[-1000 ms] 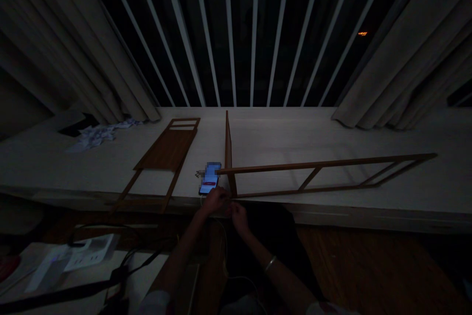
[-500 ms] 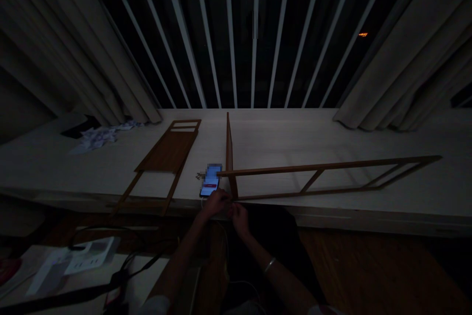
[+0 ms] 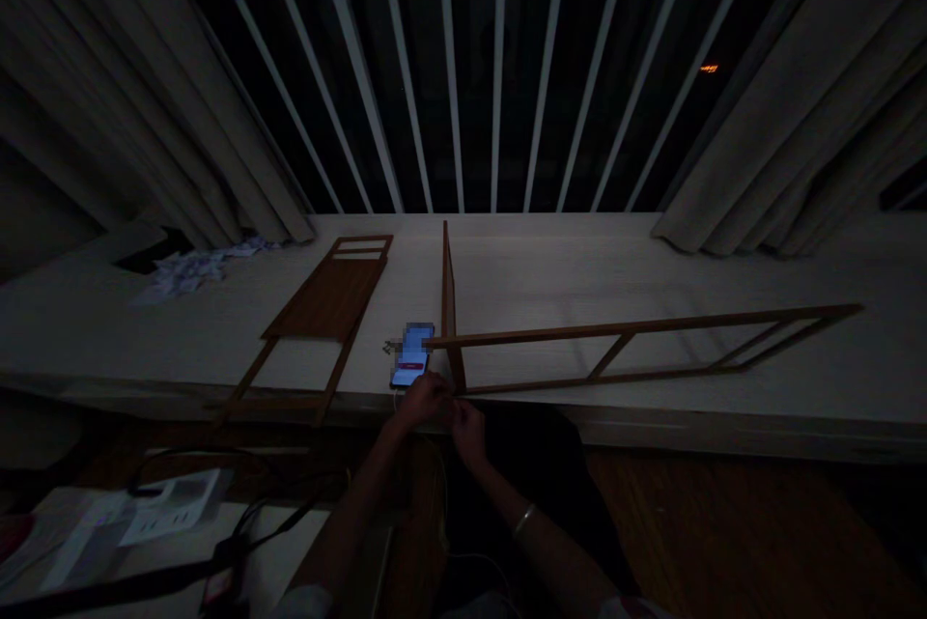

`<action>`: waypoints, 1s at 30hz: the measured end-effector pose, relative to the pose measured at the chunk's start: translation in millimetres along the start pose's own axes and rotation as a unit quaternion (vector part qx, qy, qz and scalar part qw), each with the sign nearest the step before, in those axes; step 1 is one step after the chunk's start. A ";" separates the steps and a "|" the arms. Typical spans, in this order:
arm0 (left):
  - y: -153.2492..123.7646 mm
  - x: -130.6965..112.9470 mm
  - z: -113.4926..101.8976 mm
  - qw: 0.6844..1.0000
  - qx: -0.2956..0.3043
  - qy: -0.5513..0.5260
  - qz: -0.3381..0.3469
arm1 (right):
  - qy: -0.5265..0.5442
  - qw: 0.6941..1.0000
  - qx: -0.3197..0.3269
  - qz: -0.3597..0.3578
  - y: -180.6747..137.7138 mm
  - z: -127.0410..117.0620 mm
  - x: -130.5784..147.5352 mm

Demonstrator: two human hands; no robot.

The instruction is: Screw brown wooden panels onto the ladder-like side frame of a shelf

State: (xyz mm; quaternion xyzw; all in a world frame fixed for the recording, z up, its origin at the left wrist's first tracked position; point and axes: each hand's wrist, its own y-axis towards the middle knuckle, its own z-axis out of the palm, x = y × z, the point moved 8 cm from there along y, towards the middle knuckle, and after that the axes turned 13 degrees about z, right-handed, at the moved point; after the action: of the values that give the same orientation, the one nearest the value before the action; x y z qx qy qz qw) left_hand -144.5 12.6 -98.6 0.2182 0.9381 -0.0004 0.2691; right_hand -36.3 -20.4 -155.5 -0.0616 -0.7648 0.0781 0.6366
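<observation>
Right at the near edge of the pale ledge (image 3: 652, 271), the two hands meet. The left hand (image 3: 424, 401) is curled at the bottom corner of the wooden frame (image 3: 456, 375), where an upright piece joins a long rail. The right hand (image 3: 467, 428) is just beside it, a little nearer to the person, with its fingers bent toward the same corner. It is too dark to tell if either hand has hold of anything, or how tightly the fingers close. A thin bracelet (image 3: 524, 520) sits on the right wrist.

Just past the left hand lies a lit phone (image 3: 412, 358), touching or nearly touching the fingers. The upright piece stands straight up from the corner and runs away from the hands. The long rail stretches far off to the right of the hands, with slanted bars inside it.

Off to the left of the hands, a flat wooden panel (image 3: 329, 295) lies on the ledge. Farther left sits a heap of crumpled paper (image 3: 189, 268). Beyond everything stand white railing bars (image 3: 451, 88), with curtains (image 3: 797, 98) at both sides.
</observation>
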 end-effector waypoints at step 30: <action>-5.2 5.7 2.3 0.999 -0.037 -0.027 -0.009 | -0.249 0.967 -0.051 0.012 -7.5 -4.3 29.9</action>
State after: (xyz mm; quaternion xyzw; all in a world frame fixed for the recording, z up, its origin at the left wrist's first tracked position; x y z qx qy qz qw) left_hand -149.8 9.9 -104.1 0.1996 0.9317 0.0259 0.3023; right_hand -37.4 -21.8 -124.5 -0.0818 -0.9014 0.0589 0.4210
